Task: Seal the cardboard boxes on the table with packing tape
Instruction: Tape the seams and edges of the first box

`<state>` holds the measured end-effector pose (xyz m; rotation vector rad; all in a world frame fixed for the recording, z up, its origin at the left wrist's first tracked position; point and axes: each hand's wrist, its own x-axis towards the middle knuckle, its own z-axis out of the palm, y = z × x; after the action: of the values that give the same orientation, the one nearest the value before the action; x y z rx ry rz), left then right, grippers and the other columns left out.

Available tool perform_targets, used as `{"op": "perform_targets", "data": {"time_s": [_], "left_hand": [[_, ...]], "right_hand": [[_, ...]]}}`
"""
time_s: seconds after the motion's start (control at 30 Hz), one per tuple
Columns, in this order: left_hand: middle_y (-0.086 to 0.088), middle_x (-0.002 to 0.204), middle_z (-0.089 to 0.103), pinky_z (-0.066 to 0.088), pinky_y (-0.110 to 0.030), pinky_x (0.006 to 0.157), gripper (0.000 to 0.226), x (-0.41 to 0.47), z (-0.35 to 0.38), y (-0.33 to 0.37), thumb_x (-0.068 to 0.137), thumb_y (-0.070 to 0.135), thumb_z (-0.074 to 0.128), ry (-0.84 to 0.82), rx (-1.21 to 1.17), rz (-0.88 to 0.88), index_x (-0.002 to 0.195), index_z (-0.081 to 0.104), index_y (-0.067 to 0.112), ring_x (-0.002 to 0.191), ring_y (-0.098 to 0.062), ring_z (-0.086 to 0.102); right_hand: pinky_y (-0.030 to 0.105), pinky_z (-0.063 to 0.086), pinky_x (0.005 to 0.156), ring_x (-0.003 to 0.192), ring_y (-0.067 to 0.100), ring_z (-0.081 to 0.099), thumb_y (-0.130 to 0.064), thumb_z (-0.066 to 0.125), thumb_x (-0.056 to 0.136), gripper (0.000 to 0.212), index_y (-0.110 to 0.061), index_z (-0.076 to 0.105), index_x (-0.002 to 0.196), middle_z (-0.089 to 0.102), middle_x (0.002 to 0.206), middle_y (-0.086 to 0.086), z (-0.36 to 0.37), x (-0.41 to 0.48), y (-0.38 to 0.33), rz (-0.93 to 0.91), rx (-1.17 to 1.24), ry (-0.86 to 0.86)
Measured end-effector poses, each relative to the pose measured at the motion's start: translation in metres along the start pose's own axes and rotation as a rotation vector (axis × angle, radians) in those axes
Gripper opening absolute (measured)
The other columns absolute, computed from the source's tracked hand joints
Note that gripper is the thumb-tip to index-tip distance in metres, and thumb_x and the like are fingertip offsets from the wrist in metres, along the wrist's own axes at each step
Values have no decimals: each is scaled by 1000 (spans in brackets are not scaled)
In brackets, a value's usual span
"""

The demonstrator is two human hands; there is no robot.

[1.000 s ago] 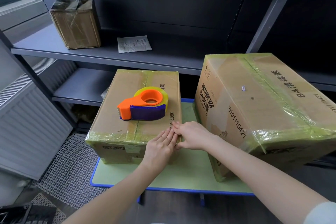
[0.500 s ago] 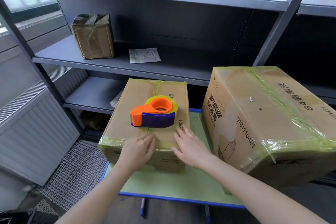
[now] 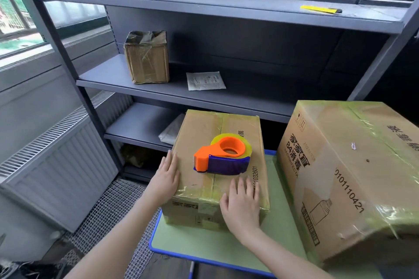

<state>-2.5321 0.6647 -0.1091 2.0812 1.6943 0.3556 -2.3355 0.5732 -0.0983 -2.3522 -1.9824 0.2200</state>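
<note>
Two flat hands, left hand (image 3: pixel 167 176) and right hand (image 3: pixel 241 205), fingers spread and holding nothing, press tape on the small box (image 3: pixel 218 165), lower centre of the counter (image 3: pixel 215 244). I judge smoothing nearly finished; next, grasp the tape dispenser (image 3: pixel 223 156) on top.

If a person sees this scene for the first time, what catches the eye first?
The bright orange and purple tape dispenser lying on top of the smaller taped cardboard box stands out first. Both bare hands press flat on that box: the left hand at its left edge, the right hand at its near edge. A larger taped cardboard box fills the right side.
</note>
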Motion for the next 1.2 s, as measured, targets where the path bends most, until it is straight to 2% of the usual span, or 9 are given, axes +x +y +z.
{"op": "perform_targets", "data": {"time_s": [0.27,0.37,0.47,0.53,0.63,0.77,0.83,0.97,1.2], "left_hand": [[-11,157,-8,-2,-24,116,54,-18,13,10,102,19,24,43,0,-26,147,2,-1,145,-22,-1],[-34,147,21,17,-36,116,49,-47,29,36,97,11,28,199,67,-76,136,25,-19,137,-40,27],[-45,114,51,33,-58,98,56,-76,64,76,82,19,31,33,190,-94,106,54,-26,110,-55,51],[-42,121,48,23,-54,99,63,-93,84,95,81,28,32,-93,158,-127,111,55,-22,116,-58,43],[-33,130,48,27,-49,101,67,-102,86,100,82,38,32,-94,182,-123,116,58,-14,120,-55,40],[-13,156,0,-11,-41,114,96,-74,46,69,73,55,-11,-11,240,9,147,13,-1,138,-40,-23],[-11,157,-1,-18,-36,111,94,-47,26,47,74,56,-15,-6,318,66,149,8,3,140,-35,-21],[-8,158,9,5,-36,117,58,13,-4,13,101,38,21,-62,371,103,149,13,5,145,-25,-1],[-5,158,2,0,-37,118,59,76,-14,3,101,41,16,-126,445,164,151,5,10,145,-19,-1]], "right_hand": [[50,44,96,102,30,65,-30,35,80,51,-5,72,104,69,110,13,7,13,22,-97,22,116],[47,43,99,107,30,62,-29,30,81,55,-4,68,113,66,117,12,4,28,52,-175,70,119],[35,23,113,132,23,41,-38,9,77,78,-10,47,139,48,141,5,-12,48,88,-265,13,51],[32,8,116,139,16,28,-40,0,77,81,-15,34,146,35,150,-1,-24,60,103,-311,-55,-27],[37,3,118,144,15,16,-29,17,94,58,-16,19,151,21,156,-1,-29,59,95,-222,-117,-53],[42,0,118,145,26,8,-30,29,99,60,-6,11,151,12,158,11,-21,40,49,5,-25,-27],[45,-4,116,146,28,5,-33,29,99,64,-1,10,150,8,158,15,-14,29,24,93,28,-50],[47,-7,115,146,28,-2,-31,29,98,66,4,4,148,4,158,17,-4,15,-6,201,69,-42],[48,-5,115,146,29,4,-26,31,98,62,2,10,149,9,157,18,4,13,-15,243,10,29]]}}
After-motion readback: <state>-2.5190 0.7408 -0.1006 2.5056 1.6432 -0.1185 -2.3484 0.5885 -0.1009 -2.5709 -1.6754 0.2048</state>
